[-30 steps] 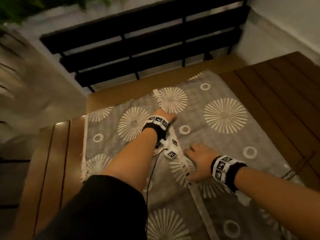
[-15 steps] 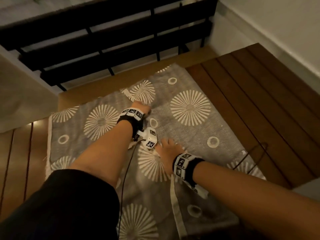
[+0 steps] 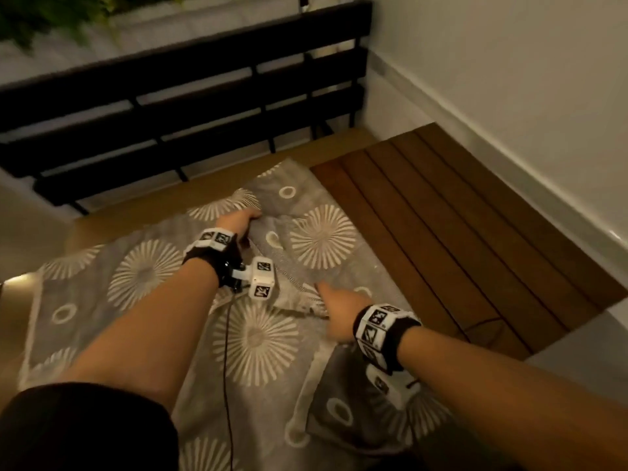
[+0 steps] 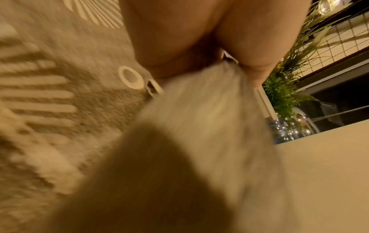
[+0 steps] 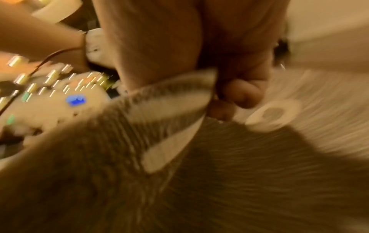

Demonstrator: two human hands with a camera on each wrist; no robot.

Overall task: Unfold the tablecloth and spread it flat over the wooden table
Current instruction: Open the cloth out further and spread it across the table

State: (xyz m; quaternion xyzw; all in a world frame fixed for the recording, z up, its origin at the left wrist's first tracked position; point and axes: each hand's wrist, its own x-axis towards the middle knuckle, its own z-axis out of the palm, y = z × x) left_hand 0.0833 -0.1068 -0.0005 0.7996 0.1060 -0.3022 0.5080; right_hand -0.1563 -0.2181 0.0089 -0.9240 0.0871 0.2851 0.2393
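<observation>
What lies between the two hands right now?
In the head view, a lifted fold of the tablecloth spans between the left hand and right hand; both grip its edge.

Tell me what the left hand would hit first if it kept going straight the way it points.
Probably only more tablecloth, then the black slatted bench past the table edge; the left hand points there, though depth is unclear.

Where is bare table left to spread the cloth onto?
Bare wooden table lies right of the tablecloth, bordered by the white wall; a thin strip runs beside the black bench. The cloth's middle is crowded: left hand and right hand grip its edge.
</observation>
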